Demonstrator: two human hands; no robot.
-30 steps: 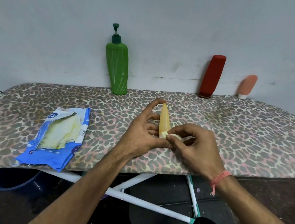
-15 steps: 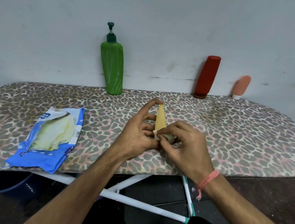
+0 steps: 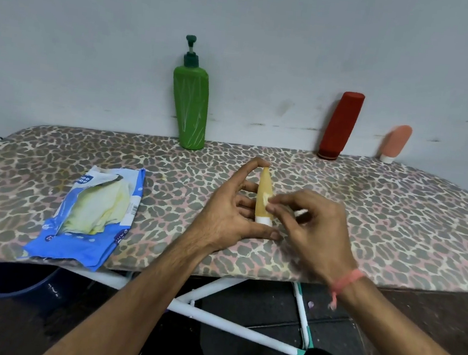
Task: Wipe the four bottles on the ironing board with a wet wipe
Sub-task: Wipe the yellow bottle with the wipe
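Observation:
My left hand (image 3: pixel 231 215) holds a small yellow tube bottle (image 3: pixel 263 194) upright over the ironing board (image 3: pixel 368 216), index finger on its tip and thumb at its white cap. My right hand (image 3: pixel 311 230) pinches a small folded wet wipe (image 3: pixel 268 200) against the tube's right side. A green pump bottle (image 3: pixel 189 108) stands at the back by the wall. A red bottle (image 3: pixel 341 125) and a small pink bottle (image 3: pixel 395 143) lean on the wall at the back right.
An open blue wet-wipe pack (image 3: pixel 94 214) lies on the board's left part near the front edge. Under the board I see white legs (image 3: pixel 227 325) and a dark blue basin (image 3: pixel 17 281) on the floor. The wall runs directly behind the board.
My right hand with the wipe has slid up the tube from near its cap toward its middle. The left hand keeps the same hold.

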